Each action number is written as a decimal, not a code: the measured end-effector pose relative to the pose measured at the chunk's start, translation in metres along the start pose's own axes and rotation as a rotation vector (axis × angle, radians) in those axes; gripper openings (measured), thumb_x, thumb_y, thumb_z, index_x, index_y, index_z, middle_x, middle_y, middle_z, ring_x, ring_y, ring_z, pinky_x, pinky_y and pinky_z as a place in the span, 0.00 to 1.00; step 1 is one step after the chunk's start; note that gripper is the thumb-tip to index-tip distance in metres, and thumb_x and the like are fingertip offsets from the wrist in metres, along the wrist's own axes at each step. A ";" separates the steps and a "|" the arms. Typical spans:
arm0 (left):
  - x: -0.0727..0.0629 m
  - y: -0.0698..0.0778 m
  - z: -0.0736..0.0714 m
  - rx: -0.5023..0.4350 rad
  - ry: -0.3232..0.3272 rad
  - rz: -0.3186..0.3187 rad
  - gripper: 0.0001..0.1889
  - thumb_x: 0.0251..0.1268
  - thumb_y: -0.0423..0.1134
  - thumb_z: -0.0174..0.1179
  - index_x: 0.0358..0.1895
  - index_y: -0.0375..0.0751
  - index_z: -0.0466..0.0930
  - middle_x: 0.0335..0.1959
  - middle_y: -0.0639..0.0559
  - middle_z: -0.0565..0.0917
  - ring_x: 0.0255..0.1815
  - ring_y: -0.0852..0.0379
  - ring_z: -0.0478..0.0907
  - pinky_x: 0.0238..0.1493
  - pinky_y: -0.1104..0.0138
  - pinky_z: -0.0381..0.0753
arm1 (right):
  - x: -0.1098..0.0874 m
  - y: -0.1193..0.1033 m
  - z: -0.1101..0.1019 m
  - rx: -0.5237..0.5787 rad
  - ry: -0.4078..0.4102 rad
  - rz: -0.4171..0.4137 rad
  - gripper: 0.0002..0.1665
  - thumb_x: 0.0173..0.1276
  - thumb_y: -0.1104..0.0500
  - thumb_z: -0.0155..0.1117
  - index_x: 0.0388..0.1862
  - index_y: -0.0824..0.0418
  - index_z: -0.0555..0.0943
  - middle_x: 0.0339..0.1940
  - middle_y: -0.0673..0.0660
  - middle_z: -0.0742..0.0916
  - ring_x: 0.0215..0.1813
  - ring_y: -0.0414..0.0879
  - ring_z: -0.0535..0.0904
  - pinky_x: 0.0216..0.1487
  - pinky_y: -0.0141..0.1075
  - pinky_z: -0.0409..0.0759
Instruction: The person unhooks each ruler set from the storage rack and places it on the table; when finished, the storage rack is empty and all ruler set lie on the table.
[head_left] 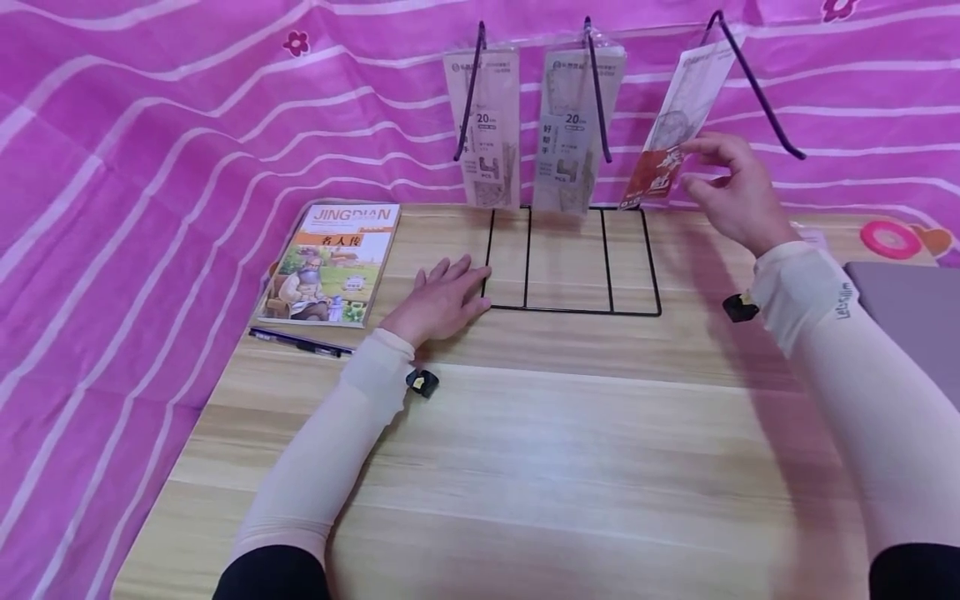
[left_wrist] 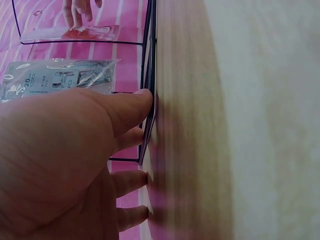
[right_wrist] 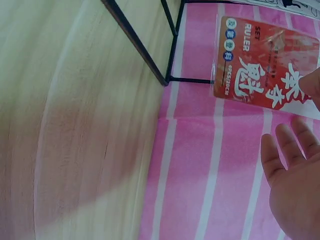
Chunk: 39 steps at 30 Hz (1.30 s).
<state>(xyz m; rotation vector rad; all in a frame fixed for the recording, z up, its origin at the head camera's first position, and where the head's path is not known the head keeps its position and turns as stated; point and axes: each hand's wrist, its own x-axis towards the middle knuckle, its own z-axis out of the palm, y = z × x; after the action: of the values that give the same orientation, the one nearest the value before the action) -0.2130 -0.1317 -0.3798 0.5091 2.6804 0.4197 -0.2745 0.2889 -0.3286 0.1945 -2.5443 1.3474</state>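
A black wire rack (head_left: 525,265) stands at the back of the table, with ruler set packets hanging from its hooks. My left hand (head_left: 442,300) rests on the table at the rack's left side, fingers spread and touching the base wire. On the right hook hangs a red-and-white ruler set packet (head_left: 654,171), tilted; my right hand (head_left: 738,196) pinches its right edge between thumb and forefinger. The right wrist view shows the red end of this packet (right_wrist: 260,65) in clear plastic. Two greyish ruler packets hang on the left hook (head_left: 487,125) and the middle hook (head_left: 577,125).
A book (head_left: 330,265) lies at the left back, with pens (head_left: 300,342) in front of it. A grey flat object (head_left: 911,312) lies at the right edge, near a pink ring (head_left: 890,239). Behind the table hangs a pink striped cloth (head_left: 187,150).
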 end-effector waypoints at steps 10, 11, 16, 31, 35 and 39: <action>0.003 0.003 -0.002 0.010 0.004 0.002 0.35 0.83 0.63 0.45 0.86 0.64 0.49 0.90 0.51 0.41 0.90 0.39 0.34 0.86 0.37 0.30 | -0.005 0.001 -0.003 0.152 -0.010 0.024 0.22 0.74 0.68 0.65 0.65 0.55 0.82 0.57 0.39 0.82 0.57 0.35 0.82 0.52 0.17 0.79; 0.003 0.003 -0.002 0.009 0.004 0.003 0.35 0.83 0.63 0.45 0.86 0.64 0.49 0.90 0.51 0.41 0.90 0.39 0.34 0.86 0.37 0.30 | -0.007 0.001 -0.003 0.164 -0.010 0.020 0.23 0.73 0.69 0.64 0.64 0.56 0.83 0.56 0.39 0.83 0.56 0.35 0.82 0.51 0.17 0.80; 0.002 0.002 -0.002 0.004 0.001 0.003 0.35 0.83 0.63 0.45 0.86 0.64 0.49 0.90 0.51 0.41 0.90 0.39 0.34 0.85 0.36 0.30 | -0.012 0.000 -0.003 0.130 0.001 0.003 0.23 0.72 0.68 0.65 0.64 0.55 0.84 0.46 0.38 0.84 0.44 0.30 0.83 0.44 0.16 0.81; 0.003 0.002 0.001 -0.001 0.003 0.001 0.35 0.83 0.62 0.45 0.86 0.63 0.50 0.90 0.50 0.41 0.90 0.39 0.34 0.86 0.37 0.29 | -0.037 -0.013 -0.010 -0.006 0.069 -0.067 0.27 0.77 0.66 0.59 0.72 0.52 0.80 0.59 0.36 0.82 0.42 0.29 0.78 0.41 0.18 0.76; 0.002 0.001 0.001 -0.005 0.004 -0.002 0.35 0.83 0.62 0.46 0.86 0.63 0.50 0.90 0.50 0.41 0.90 0.39 0.34 0.86 0.37 0.30 | -0.045 -0.016 -0.013 -0.037 0.083 -0.095 0.31 0.76 0.66 0.59 0.76 0.49 0.75 0.59 0.38 0.82 0.40 0.29 0.78 0.36 0.16 0.75; 0.002 0.000 0.001 -0.001 0.003 -0.002 0.35 0.83 0.62 0.46 0.86 0.63 0.50 0.90 0.50 0.41 0.90 0.39 0.34 0.86 0.37 0.29 | -0.052 -0.019 -0.018 -0.055 0.065 -0.102 0.34 0.76 0.67 0.59 0.78 0.48 0.73 0.61 0.42 0.83 0.41 0.27 0.78 0.37 0.14 0.75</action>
<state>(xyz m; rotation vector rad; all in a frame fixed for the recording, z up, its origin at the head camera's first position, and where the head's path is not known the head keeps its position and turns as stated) -0.2144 -0.1305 -0.3807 0.5060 2.6831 0.4216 -0.2173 0.2931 -0.3189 0.2621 -2.4780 1.2249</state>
